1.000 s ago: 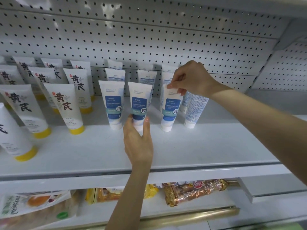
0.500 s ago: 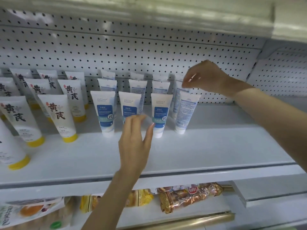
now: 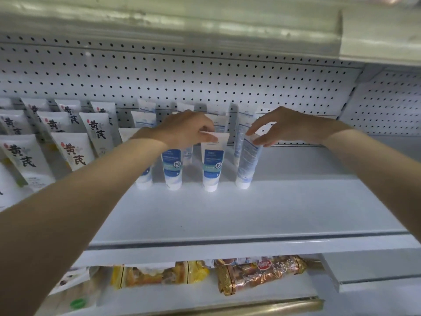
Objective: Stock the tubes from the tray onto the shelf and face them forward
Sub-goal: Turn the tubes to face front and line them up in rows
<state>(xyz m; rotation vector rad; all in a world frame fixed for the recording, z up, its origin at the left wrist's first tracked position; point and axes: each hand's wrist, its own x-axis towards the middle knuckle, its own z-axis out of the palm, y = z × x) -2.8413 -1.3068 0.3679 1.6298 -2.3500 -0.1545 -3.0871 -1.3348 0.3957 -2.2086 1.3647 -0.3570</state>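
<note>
left hand [image 3: 185, 130]: reaching in over the front row, fingers curled down, pinching the top crimp of the blue-label tube [image 3: 213, 166]
blue-label tube: standing cap-down on the shelf [image 3: 262, 213], third in the front row, label facing out
right hand [image 3: 289, 126]: thumb and forefinger pinching the top edge of the back-turned tube [image 3: 247, 163], other fingers hanging loose
back-turned tube: standing at the right end of the row, just beside the blue-label tube, leaning a little, small print showing instead of the label
other blue tubes [image 3: 172, 167]: two more standing in front to the left, one partly hiding behind the left forearm; further rows standing behind
black-lettered tubes [image 3: 73, 153]: lining the far left of the shelf, characters facing out
pegboard [image 3: 205, 83]: backing the shelf
snack packs [image 3: 257, 272]: lying on the level below
</note>
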